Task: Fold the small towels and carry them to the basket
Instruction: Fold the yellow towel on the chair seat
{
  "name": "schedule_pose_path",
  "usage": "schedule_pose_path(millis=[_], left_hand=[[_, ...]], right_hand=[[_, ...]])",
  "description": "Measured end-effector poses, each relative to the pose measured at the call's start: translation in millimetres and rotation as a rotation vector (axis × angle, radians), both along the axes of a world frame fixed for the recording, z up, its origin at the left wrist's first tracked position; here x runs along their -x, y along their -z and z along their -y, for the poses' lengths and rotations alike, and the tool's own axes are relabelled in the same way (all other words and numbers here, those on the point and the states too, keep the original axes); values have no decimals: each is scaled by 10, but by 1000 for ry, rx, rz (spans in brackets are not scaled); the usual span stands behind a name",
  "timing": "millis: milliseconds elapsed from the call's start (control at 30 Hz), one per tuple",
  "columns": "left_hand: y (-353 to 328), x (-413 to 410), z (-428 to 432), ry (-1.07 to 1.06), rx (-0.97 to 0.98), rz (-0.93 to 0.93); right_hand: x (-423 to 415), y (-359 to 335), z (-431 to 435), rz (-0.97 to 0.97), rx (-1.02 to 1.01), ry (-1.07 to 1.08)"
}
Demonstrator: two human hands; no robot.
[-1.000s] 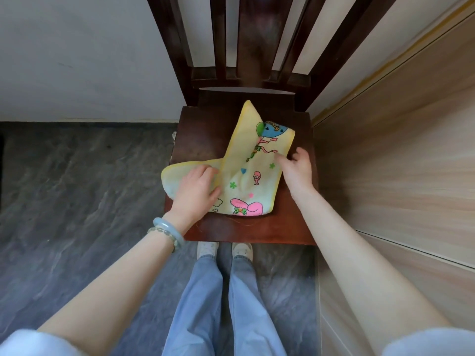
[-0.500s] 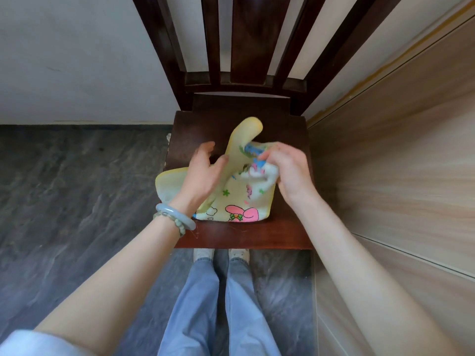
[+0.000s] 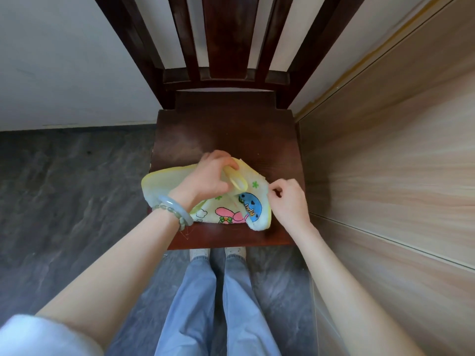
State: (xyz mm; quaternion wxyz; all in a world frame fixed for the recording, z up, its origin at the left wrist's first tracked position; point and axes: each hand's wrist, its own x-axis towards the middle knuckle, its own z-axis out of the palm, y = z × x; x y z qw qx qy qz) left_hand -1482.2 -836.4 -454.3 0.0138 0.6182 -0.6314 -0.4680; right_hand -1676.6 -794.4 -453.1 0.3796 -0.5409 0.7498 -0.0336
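A: Surface?
B: Dark wooden chair (image 3: 226, 134), beside a wood-panelled wall (image 3: 385, 163).
A: Task item?
B: Small yellow towel (image 3: 226, 214), cartoon print, partly folded on the seat's front half.
A: Hands?
B: Left hand (image 3: 205, 178) curls round a raised yellow fold; right hand (image 3: 290, 204) pinches the towel's right edge. Pale bracelet (image 3: 177, 206) on left wrist.

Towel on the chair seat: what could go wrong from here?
1. The towel overhangs the left edge of the chair seat; let go, it could slide to the floor.
2. The left grip holds a bunched yellow corner while the right grip only pinches the rim, so the fold may come out crooked.
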Motion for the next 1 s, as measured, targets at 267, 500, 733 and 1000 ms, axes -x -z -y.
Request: schedule_pose_path(millis=[267,500,733,1000], left_hand=[[-152,-1,-476,12,304,63],[-168,-167,-502,-74,380,101],[-609,-215,-505,105,520,-37],[-1565,-594,-500,-200,529,-58]], right_hand=[[-91,131,294,112,-173,-187],[-113,56,343,168,-139,-271],[-155,-203,413,132,-197,-564],[136,-1446,391,81,-106,-536]])
